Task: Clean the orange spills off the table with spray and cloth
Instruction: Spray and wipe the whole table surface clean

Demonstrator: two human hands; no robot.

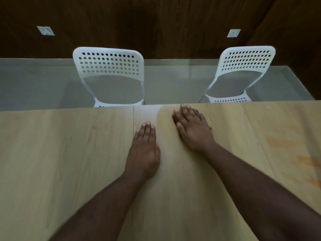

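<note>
Both hands lie flat on the light wood-grain table [69, 153], palms down and holding nothing. The left hand [145, 148] rests near the middle with its fingers straight and pressed together. The right hand [192, 129] lies just beside it, a little farther toward the far edge, fingers straight and slightly spread; it is somewhat blurred, so whether it is truly still cannot be told.

The orange spills [307, 162] sit well apart from both hands, toward the right end of the table: a faint smear higher up and brighter streaks lower down at the frame's edge. They look untouched and unwiped.

Neither a spray bottle nor a cloth shows anywhere in the view, so the task appears to be at its very start, before any tool is taken up. The next move likely calls for finding and picking up the spray and cloth, which must lie out of sight, then turning right to reach the stains.

Two white perforated chairs [111, 75] stand beyond the far edge, against a dark wood-panelled wall [156, 23]
</note>
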